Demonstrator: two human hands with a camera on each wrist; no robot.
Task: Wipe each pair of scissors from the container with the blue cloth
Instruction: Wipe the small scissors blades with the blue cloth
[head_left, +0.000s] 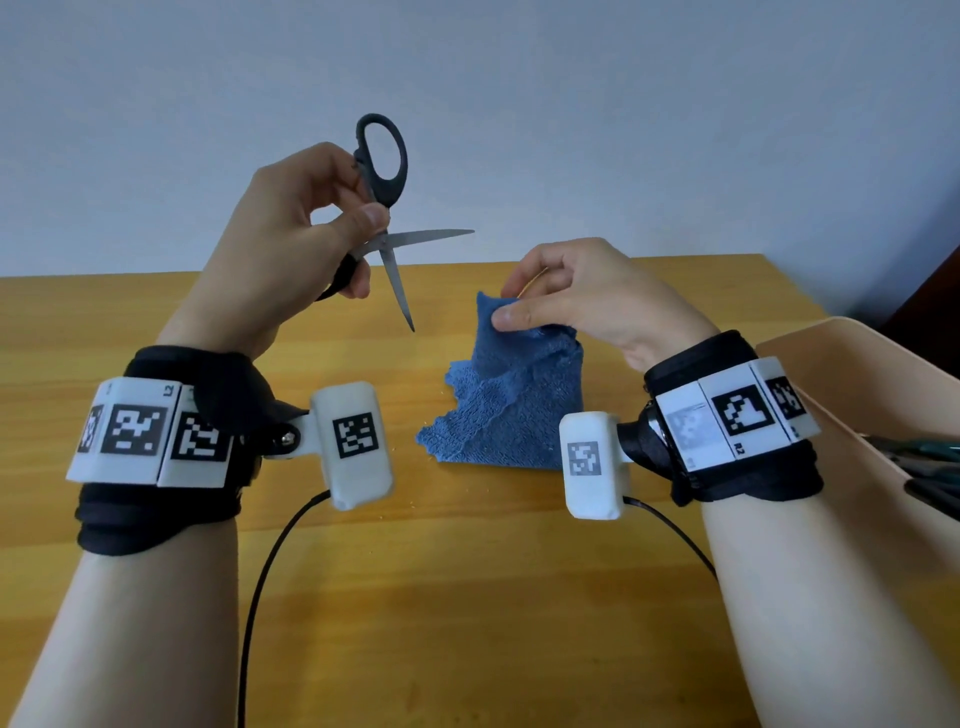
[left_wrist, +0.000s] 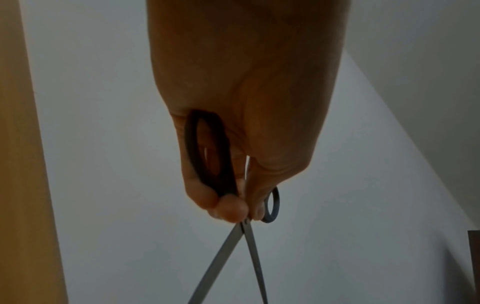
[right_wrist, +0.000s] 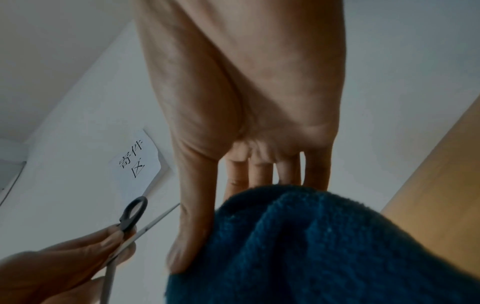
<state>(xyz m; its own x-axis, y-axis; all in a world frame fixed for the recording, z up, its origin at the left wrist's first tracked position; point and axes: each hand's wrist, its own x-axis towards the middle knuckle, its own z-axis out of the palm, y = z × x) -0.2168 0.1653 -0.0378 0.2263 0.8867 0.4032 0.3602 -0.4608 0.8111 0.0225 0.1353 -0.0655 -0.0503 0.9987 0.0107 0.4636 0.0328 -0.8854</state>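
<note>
My left hand (head_left: 311, 228) holds black-handled scissors (head_left: 384, 171) up above the table, thumb and fingers pinching them near the pivot, blades spread wide apart. One blade points right, the other down. In the left wrist view the scissors (left_wrist: 207, 156) lie against my palm with both blades crossing below the fingertips. My right hand (head_left: 561, 291) pinches the top corner of the blue cloth (head_left: 514, 405), lifting it while its lower edge rests on the table. In the right wrist view the blue cloth (right_wrist: 298, 246) fills the lower frame and the scissors (right_wrist: 132, 216) appear at left.
The wooden table (head_left: 467, 597) runs under both arms. A beige container (head_left: 857, 374) stands at the right edge with more scissors (head_left: 924, 452) inside. Black cables (head_left: 270, 561) trail from the wrist cameras. A white wall lies behind the table.
</note>
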